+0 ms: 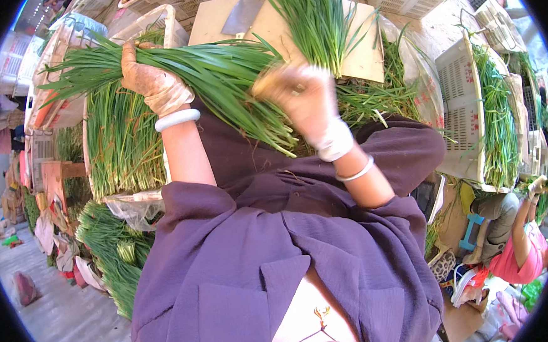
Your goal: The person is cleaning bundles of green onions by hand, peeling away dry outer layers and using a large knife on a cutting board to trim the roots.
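Note:
A bunch of long green garlic chives (221, 80) lies slantwise above my lap, leaves to the left and pale stem ends to the lower right. My left hand (153, 82), in a stained thin glove, is wrapped around its leafy part. Motion blurs my right hand (309, 100), also gloved, beside the stem ends; whether its fingers pinch anything is unclear. Ahead, a second chive bunch (317, 32) rests on a pale board (360, 39). A flat metal blade (244, 15) lies on the board too, its handle end partly behind the leaves.
At left stands a crate of upright chives (124, 147), with a further chive pile (114, 246) below it. Loose trimmings (378, 99) lie beneath the board's right side. A white plastic crate (460, 108) holds chives at right. Another person (519, 254) sits at far right.

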A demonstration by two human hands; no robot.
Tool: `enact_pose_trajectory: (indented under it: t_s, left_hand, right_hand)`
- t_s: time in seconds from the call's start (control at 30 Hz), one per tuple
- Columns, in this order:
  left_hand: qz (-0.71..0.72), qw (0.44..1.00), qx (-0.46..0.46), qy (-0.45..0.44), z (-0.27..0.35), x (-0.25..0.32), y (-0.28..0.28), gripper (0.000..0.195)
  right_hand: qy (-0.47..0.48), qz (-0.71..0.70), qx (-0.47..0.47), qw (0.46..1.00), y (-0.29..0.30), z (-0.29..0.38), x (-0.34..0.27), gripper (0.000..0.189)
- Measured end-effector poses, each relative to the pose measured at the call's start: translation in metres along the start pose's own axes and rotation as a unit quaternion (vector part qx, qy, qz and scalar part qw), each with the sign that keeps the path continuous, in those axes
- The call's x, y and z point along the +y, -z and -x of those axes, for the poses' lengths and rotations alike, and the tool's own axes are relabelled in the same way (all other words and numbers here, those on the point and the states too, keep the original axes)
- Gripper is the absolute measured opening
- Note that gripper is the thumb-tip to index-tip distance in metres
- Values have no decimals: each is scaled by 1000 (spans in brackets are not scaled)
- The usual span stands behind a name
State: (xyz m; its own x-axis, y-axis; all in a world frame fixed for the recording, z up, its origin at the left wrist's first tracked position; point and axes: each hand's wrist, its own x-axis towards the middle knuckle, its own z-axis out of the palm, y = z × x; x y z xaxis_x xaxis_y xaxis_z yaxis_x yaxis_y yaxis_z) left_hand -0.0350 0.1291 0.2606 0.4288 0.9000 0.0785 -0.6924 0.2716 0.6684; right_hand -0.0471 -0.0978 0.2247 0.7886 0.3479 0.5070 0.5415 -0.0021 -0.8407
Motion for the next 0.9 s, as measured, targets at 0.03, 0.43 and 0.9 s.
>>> enact_pose_trajectory:
  t_s: [0.03,0.43,0.9]
  left_hand:
    - [-5,1000,15,-5,0,3,4,16]
    - [-87,989,22,-115,1,-19,-24,15]
    - [-290,887,-336,126,-46,-50,-61,25]
  right_hand:
    - [-9,-140,10,990,19,-15,-12,5]
    - [-229,-140,-156,950,-37,91,108,25]
    - [-314,-657,47,684,74,60,62,43]
